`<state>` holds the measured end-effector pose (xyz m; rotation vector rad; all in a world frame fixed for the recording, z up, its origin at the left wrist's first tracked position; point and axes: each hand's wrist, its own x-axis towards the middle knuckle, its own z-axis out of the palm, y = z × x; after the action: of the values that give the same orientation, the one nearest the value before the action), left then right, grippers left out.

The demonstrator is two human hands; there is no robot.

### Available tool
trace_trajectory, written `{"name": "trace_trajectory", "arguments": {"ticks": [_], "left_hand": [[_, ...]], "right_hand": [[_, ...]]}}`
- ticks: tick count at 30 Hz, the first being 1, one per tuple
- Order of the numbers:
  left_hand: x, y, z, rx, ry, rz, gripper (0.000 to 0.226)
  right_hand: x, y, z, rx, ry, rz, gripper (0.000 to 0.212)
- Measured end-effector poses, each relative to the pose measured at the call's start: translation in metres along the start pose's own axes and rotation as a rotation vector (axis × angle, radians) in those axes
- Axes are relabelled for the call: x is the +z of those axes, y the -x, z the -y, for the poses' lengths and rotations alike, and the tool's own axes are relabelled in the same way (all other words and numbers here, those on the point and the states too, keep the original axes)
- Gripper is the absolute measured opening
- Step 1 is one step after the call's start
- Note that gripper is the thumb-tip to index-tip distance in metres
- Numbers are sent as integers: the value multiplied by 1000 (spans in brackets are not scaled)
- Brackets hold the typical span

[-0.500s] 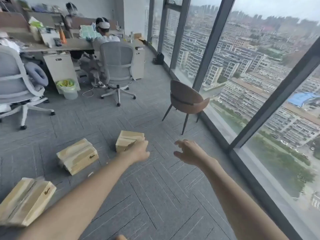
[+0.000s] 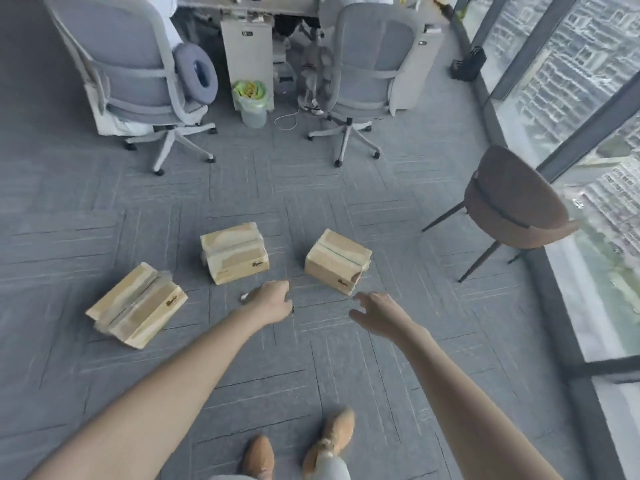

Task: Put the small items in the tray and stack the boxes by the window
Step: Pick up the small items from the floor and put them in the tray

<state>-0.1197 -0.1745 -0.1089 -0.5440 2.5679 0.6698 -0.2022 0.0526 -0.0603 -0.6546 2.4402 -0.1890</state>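
Three tan cardboard boxes lie apart on the grey carpet: a left box (image 2: 136,308), a middle box (image 2: 235,252) and a right box (image 2: 337,259). My left hand (image 2: 273,301) reaches out between the middle and right boxes, fingers loosely curled, holding nothing that I can see. My right hand (image 2: 375,315) hangs just below the right box, fingers relaxed and spread, apart from it. A small pale item (image 2: 244,297) lies on the carpet beside my left hand. No tray is in view.
A brown chair (image 2: 512,206) stands by the floor-to-ceiling window (image 2: 588,140) on the right. Two grey office chairs (image 2: 363,74) (image 2: 138,71), a lined bin (image 2: 251,98) and desk pedestals stand at the back. My feet (image 2: 332,434) are at the bottom edge.
My view has tilted down and swung left, so all three boxes and my feet now show. Both hands have lowered toward the carpet near the right box.
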Motion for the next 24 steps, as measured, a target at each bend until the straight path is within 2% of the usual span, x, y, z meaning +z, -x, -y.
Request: {"name": "trace_trajectory", "arguments": {"ticks": [7,12,19,24], "left_hand": [[-20,-58,31,-299,140,-97,21],[-20,-91,35,-417,142,-81,25],[-3,-142,62,-467,203,-51,26],[21,-196,105,-463,250,34,34]], "right_hand": [[-13,-132,-9,-150,185,101,38],[-16,-201,-7,-220,225,174,30],[7,-287,7,-217,206,263,30],[54,-353,15,-117,134,358,31]]}}
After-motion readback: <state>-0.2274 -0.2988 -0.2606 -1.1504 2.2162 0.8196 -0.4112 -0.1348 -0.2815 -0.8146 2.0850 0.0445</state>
